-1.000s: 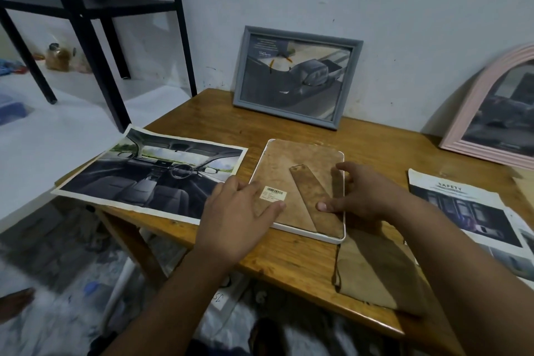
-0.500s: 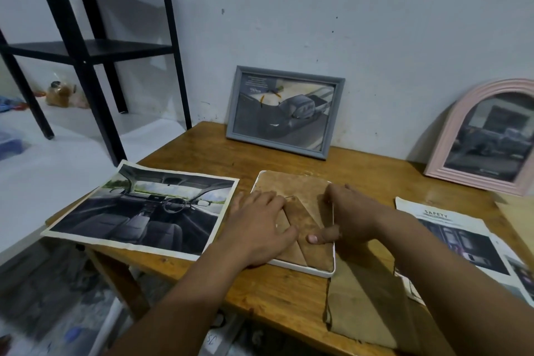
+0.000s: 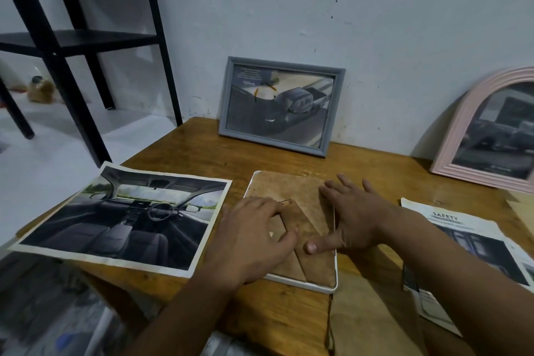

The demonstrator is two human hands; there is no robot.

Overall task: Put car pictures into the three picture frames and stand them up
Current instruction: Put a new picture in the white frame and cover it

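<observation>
1. A pale wall (image 3: pixel 318 9) filled the top of the frame, with a wooden table (image 3: pixel 202 159) running across the lower half.
2. At upper left a black shelf unit (image 3: pixel 72 37) stood on a white floor beside the table.
3. At centre left a loose car-interior print (image 3: pixel 121 220) lay flat on the table, its left corner hanging past the table edge.
4. Just right of that print, the left hand (image 3: pixel 254 243) rested on the brown backing of a white frame (image 3: pixel 318 287) lying face down at bottom centre; its fingers were bent against the fold-out stand (image 3: pixel 312 246), though whether they pinched it or only pressed on it could not be told.
5. Above centre a grey frame (image 3: pixel 281 65) stood upright at the wall, already holding a car picture.
6. The right hand (image 3: pixel 355 217) lay flat on the right side of the white frame's backing, fingers spread and straight, thumb pressing the stand, grasping nothing.
7. At lower right a printed sheet headed "SAFETY" (image 3: pixel 468 254) lay flat on the table.
8. At far right a pink arched frame (image 3: pixel 459 130) leaned on the wall, with a dark car picture inside, partly cut off by the frame edge.
</observation>
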